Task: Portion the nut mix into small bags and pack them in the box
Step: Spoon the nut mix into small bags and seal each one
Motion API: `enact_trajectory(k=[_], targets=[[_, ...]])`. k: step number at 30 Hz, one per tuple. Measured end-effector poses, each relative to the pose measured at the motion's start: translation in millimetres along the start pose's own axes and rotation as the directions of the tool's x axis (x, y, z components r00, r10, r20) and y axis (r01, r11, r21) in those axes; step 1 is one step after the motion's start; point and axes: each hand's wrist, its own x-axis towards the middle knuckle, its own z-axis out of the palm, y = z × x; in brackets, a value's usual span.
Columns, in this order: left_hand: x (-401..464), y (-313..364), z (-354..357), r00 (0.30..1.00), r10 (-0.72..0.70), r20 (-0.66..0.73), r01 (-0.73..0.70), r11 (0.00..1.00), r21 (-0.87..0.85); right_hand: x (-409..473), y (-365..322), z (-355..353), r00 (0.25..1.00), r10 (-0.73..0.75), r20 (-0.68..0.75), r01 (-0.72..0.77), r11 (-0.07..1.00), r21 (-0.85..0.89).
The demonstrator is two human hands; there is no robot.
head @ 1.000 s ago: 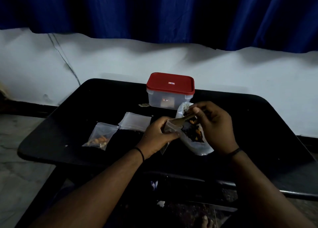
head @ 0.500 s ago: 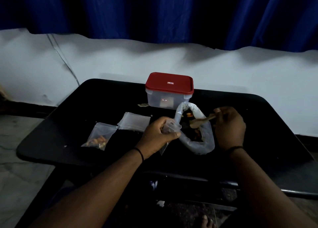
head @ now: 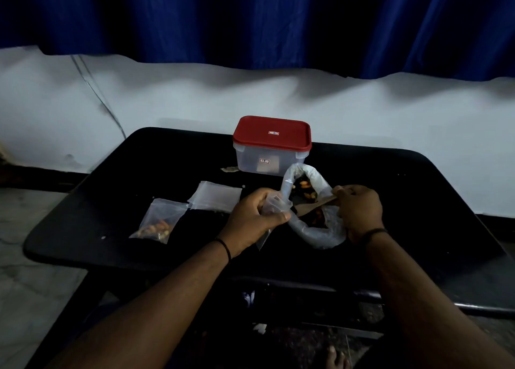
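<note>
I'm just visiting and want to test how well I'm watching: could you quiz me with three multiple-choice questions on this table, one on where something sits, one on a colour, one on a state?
1. Where is the filled small bag?
A. on the table's left part
B. inside the box
C. on the lid

2. What colour is the box lid?
A. blue
B. red
C. white

3. What state is the box in?
A. lid off
B. tipped over
C. closed, upright

Answers:
1 A: it lies flat left of the left hand.
2 B: the lid is plainly red.
3 C: the lid sits on the upright box, while the right hand holds a wooden spoon over the big nut bag.
</note>
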Motion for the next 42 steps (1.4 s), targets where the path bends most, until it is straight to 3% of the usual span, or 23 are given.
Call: enact_trajectory(k=[8,14,20,23,25,28,29,31,34,37,42], targets=[[-1,0,0,1.0,-0.016,0.012,0.017,0.999,-0.04,4,5,2,0.997,0.071,-0.033,-0.068,0.994,0.087],[0,0,1,1.0,-0.007,0.001,0.007,0.999,-0.033,4,2,-9,0.984,0.177,0.006,-0.169,0.933,0.319],[1,0,1,1.0,0.0,-0.006,-0.001,0.999,-0.037,-15,-21,-17,0.993,0.115,0.041,-0.121,0.888,0.443],[1,1,1,1.0,-0.003,0.001,0.003,0.999,-0.045,-26,-32,-17,0.996,-0.074,0.042,0.051,0.912,0.407],[1,0,1,1.0,0.002,0.003,-0.002,0.999,-0.048,-33,-39,-17,0.947,-0.319,0.042,0.292,0.906,0.306],[2,-1,1,1.0,0.007,-0.006,-0.007,0.999,-0.054,-46,-48,-16,0.72,-0.658,0.222,0.633,0.753,0.179],[2,-1,1,1.0,0.011,-0.013,-0.012,0.999,-0.052,-48,-49,-16,0.655,-0.709,0.262,0.695,0.701,0.159],[3,-1,0,0.999,0.019,-0.026,-0.02,0.999,-0.043,-48,-49,-16,0.595,-0.759,0.264,0.755,0.64,0.139],[3,-3,0,0.999,0.021,-0.028,-0.021,0.999,-0.027,-49,-49,-18,0.627,-0.751,0.206,0.726,0.66,0.195],[4,-4,-1,0.999,0.016,-0.028,-0.016,1.0,-0.015,-46,-45,-16,0.725,-0.682,0.095,0.647,0.722,0.247],[1,-2,-1,1.0,0.006,-0.026,-0.007,1.0,-0.021,-30,-23,-16,0.892,-0.446,-0.069,0.446,0.895,-0.025]])
